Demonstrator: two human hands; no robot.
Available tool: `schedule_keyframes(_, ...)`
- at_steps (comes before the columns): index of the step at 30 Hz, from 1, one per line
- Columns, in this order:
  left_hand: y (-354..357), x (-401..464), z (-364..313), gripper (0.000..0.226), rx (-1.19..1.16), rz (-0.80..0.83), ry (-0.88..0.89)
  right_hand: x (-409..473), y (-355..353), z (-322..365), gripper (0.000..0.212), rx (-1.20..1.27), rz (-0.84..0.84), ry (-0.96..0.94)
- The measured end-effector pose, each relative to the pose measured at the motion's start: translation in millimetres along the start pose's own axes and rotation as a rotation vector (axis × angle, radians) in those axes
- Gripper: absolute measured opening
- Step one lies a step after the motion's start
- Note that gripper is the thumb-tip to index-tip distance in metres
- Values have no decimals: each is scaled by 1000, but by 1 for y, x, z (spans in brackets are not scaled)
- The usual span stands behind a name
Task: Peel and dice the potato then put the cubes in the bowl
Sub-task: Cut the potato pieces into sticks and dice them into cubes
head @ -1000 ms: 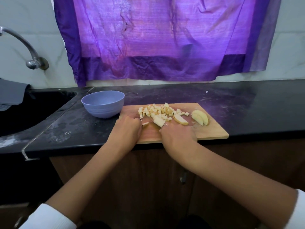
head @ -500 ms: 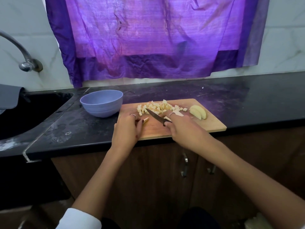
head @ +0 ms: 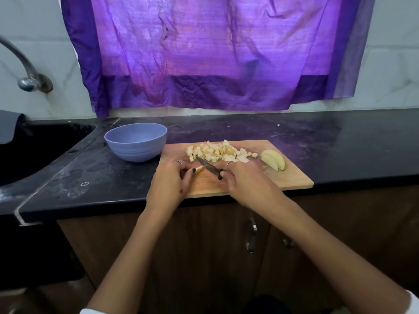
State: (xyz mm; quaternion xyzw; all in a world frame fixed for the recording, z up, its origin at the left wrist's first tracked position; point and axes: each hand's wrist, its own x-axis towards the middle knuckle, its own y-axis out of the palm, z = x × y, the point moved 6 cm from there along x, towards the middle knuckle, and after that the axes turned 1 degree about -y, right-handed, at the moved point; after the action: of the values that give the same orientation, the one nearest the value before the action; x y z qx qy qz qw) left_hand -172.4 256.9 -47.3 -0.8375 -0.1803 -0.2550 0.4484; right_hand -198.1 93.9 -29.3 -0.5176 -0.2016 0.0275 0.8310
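Head view shows our left hand point(head: 169, 182) pinching a thin potato strip point(head: 199, 169) against the cutting board point(head: 292, 180), the strip poking out past the thumb toward the knife point(head: 209, 167). Our right hand point(head: 246, 181) is curled round the knife's dark handle, and the blade slants up and left, its tip close to the near edge of the heap of potato cubes point(head: 218, 152). The blade lies just right of the strip; we cannot tell whether it touches it. The cubes are piled on the far middle of the board, just beyond both hands. Two potato wedges point(head: 273, 162) lie uncut toward the board's right end, apart from the heap. The bowl point(head: 136, 141) stands on the dark counter point(head: 340, 143), just beside the board's left far corner, and we see no cubes in it from this angle.

Compared with a second ago, our right hand has turned so that the knife blade, then hidden, is now in plain sight, and the larger potato pieces that lay in front of that hand are no longer visible there. Since half a second ago both hands, strip and knife have hardly shifted.
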Motion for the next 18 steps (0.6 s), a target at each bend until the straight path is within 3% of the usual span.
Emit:
schedule_keyframes(13,-2,-1,-4,18,-23,7,20,19,3,6,28,-220,122,-60)
schedule_keyframes(18,-1,-1,-2,20,-21,29,-25,4,-6,3,33,-274,-6,-94)
